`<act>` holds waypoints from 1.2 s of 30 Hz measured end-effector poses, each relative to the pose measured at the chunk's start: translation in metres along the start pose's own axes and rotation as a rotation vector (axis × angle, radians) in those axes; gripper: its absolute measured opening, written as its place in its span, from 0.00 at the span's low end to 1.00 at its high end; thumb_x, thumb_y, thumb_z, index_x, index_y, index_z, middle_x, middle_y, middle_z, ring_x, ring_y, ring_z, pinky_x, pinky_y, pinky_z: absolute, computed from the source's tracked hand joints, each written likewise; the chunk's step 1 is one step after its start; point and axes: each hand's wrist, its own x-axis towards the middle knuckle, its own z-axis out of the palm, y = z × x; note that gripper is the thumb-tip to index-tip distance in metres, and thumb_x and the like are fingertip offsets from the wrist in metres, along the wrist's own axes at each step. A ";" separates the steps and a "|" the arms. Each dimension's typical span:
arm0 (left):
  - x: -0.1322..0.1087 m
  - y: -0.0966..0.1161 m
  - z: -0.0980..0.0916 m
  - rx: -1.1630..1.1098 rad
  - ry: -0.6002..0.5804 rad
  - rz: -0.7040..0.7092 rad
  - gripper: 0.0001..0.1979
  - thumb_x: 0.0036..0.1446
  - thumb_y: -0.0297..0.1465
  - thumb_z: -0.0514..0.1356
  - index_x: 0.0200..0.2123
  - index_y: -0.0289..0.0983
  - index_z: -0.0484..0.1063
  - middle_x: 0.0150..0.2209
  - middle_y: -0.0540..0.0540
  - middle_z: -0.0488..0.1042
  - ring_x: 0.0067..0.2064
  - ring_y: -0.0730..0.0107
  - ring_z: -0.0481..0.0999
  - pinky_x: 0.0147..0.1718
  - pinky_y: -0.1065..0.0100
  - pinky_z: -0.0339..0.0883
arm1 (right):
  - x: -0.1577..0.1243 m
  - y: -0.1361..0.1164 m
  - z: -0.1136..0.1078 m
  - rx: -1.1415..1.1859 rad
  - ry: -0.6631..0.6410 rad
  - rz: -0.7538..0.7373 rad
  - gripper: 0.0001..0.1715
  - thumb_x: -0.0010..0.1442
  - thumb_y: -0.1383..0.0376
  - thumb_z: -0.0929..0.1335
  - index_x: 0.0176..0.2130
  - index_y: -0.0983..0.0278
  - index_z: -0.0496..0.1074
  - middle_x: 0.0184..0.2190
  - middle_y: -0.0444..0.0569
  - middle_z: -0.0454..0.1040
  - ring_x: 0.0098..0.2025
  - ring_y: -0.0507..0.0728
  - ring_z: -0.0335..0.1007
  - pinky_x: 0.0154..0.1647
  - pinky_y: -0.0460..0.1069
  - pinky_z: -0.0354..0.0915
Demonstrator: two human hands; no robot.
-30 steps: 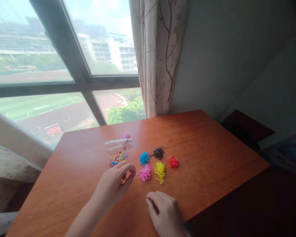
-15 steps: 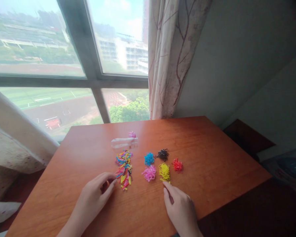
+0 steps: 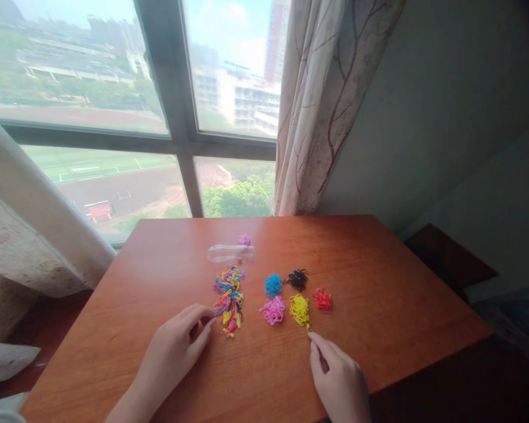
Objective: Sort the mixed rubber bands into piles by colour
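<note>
On the wooden table (image 3: 388, 305) lies a mixed pile of coloured rubber bands (image 3: 228, 295). To its right sit sorted heaps: blue (image 3: 273, 284), black (image 3: 297, 278), red (image 3: 322, 299), pink (image 3: 273, 311) and yellow (image 3: 300, 309). My left hand (image 3: 176, 346) rests on the table just left of the mixed pile, fingers curled together near its lower edge. My right hand (image 3: 337, 379) is below the yellow heap, thumb and forefinger pinched, the tips almost touching the heap. What the pinch holds is too small to see.
A clear plastic bottle (image 3: 229, 253) lies on its side behind the mixed pile, with a small pink object (image 3: 244, 239) by it. A window and patterned curtain (image 3: 321, 106) stand behind the table. A dark lower surface (image 3: 449, 258) lies to the right.
My left hand drew back from the mixed pile, spreading it toward me. My right hand moved up to the yellow heap and then slightly back. The camera view shifted left.
</note>
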 end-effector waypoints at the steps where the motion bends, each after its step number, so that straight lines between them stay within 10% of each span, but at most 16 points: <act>1: 0.000 0.000 0.000 -0.001 0.003 -0.001 0.09 0.62 0.34 0.54 0.35 0.41 0.74 0.29 0.51 0.77 0.27 0.72 0.73 0.28 0.73 0.66 | 0.002 -0.001 0.000 -0.007 0.007 0.013 0.23 0.70 0.60 0.58 0.43 0.62 0.79 0.34 0.53 0.81 0.28 0.57 0.78 0.30 0.46 0.69; 10: 0.000 0.002 -0.001 0.031 -0.016 -0.011 0.09 0.61 0.34 0.54 0.35 0.42 0.74 0.29 0.52 0.77 0.27 0.71 0.74 0.29 0.73 0.66 | 0.004 -0.022 0.004 0.112 0.006 0.005 0.20 0.70 0.62 0.58 0.42 0.63 0.77 0.34 0.51 0.80 0.31 0.56 0.78 0.34 0.46 0.68; 22: -0.001 0.005 0.001 0.070 -0.108 -0.025 0.10 0.63 0.31 0.52 0.35 0.42 0.73 0.33 0.49 0.76 0.34 0.69 0.77 0.33 0.72 0.67 | 0.041 -0.125 0.040 0.204 -0.223 -0.109 0.09 0.61 0.70 0.64 0.40 0.58 0.71 0.29 0.43 0.77 0.29 0.56 0.75 0.27 0.47 0.58; 36: -0.002 0.004 0.003 0.063 -0.180 0.000 0.11 0.64 0.30 0.50 0.38 0.42 0.73 0.36 0.48 0.76 0.37 0.66 0.77 0.36 0.70 0.67 | 0.055 -0.127 0.039 0.559 -0.307 0.077 0.08 0.60 0.70 0.66 0.34 0.59 0.74 0.25 0.40 0.76 0.26 0.51 0.71 0.28 0.44 0.55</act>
